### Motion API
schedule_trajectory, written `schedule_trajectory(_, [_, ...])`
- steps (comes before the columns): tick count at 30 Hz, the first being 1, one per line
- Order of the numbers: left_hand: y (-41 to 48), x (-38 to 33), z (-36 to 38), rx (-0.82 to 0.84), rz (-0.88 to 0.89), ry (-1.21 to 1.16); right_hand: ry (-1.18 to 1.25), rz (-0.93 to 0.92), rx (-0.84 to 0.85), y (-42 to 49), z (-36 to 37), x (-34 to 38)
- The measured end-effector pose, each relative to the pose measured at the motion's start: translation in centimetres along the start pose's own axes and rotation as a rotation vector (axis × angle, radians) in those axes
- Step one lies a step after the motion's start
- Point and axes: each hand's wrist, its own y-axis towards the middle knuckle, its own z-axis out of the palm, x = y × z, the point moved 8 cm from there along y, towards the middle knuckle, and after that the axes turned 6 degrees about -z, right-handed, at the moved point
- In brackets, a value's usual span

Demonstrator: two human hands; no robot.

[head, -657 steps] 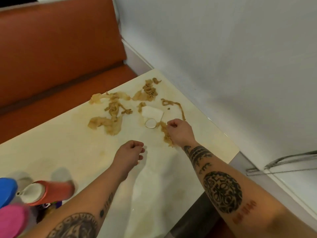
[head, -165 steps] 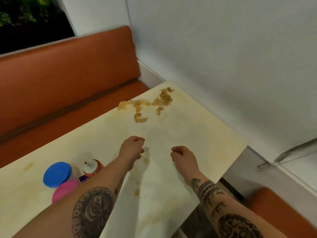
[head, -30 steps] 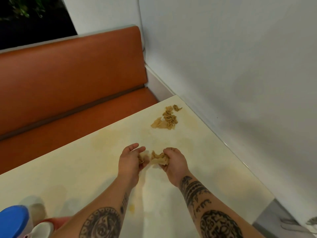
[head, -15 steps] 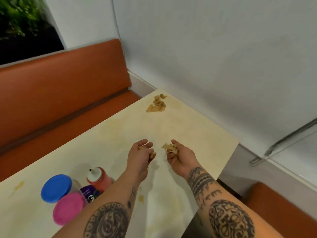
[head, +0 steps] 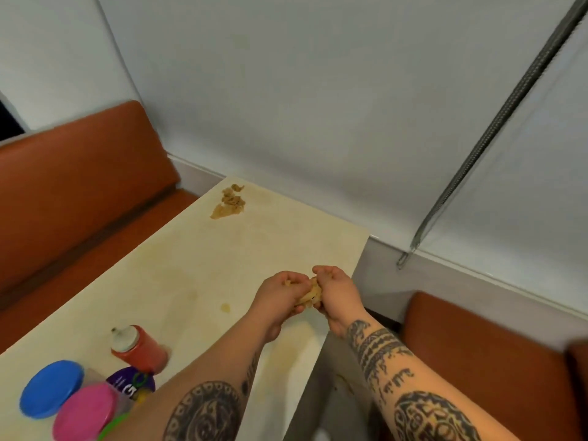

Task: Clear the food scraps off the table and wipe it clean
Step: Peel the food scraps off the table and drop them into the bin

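Two hands are closed together on one wad: the left hand (head: 281,294) and the right hand (head: 338,289) both curl their fingers round a tan clump of food scraps (head: 310,294), knuckles nearly touching, held just above the table (head: 191,265) near its right-hand edge. Half a second ago the hands were apart, each with its own small bit. The bits have since been pressed into a single lump and carried closer to the edge. In the oldest frame, scraps were strewn widely over the far half of the top, along with a white piece; that spread is gone. Left on the surface: one small pile of scraps (head: 230,202) at the far corner beside the wall, well apart from the hands; a small brownish spot (head: 226,308) left of the left hand; a faint greasy smear (head: 286,348) by the left forearm. Judgement: gathering is mostly done. One more pick-up at the far corner is needed, and the held lump needs somewhere to go. No bin or bag is in view, so cannot tell where. No cloth is in view either; wiping not yet begun. A red squeeze bottle (head: 140,345), a blue lid (head: 51,388) and a pink lid (head: 84,410) stand at the near left, clear of both hands. Risk: the soft lump could shed bits over the edge.
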Motion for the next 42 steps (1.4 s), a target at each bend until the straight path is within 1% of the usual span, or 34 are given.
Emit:
schedule_trajectory(2, [-0.1,0.0,3.2,0.034,0.013,0.075,0.069,0.027,-0.080,-0.5,-3.7,-0.4])
schedule_trajectory(5, [-0.8,0.8,9.1,0.151,0.021,0.157,0.227,0.074,-0.211,-1.8,-9.8,-1.6])
schedule_trajectory(8, [-1.6,2.8,14.2,0.243,0.019,0.227,0.340,0.059,-0.388,-3.6,-16.9,-2.8])
schedule_trajectory(10, [-2.0,4.6,17.1,0.306,-0.003,0.281,0.382,0.052,-0.470,-5.5,-21.6,-4.0])
schedule_trajectory(14, [-3.8,8.8,23.2,0.459,-0.056,0.392,0.350,0.073,-0.565,-10.4,-29.5,-7.4])
schedule_trajectory(16, [-5.5,11.3,26.7,0.529,-0.091,0.439,0.331,0.095,-0.649,-13.6,-33.1,-9.6])
schedule_trajectory(20, [-8.7,16.7,31.8,0.616,-0.175,0.515,0.275,0.184,-0.749,-19.6,-38.5,-14.7])
schedule_trajectory(23, [-11.0,20.2,34.3,0.642,-0.234,0.578,0.231,0.267,-0.765,-23.2,-40.9,-17.9])
schedule_trajectory(28, [-14.5,24.6,36.5,0.725,-0.336,0.759,0.206,0.376,-0.697,-27.0,-41.5,-21.0])
schedule_trajectory(31, [-15.3,25.8,36.9,0.750,-0.315,0.856,0.181,0.435,-0.675,-28.0,-41.7,-22.6])
schedule_trajectory(34, [-15.0,26.1,36.9,0.743,-0.277,0.916,0.127,0.440,-0.715,-28.5,-42.4,-23.1])
schedule_trajectory(42, [-13.4,23.3,35.9,0.691,-0.175,0.902,0.092,0.384,-0.678,-26.9,-41.1,-21.4])
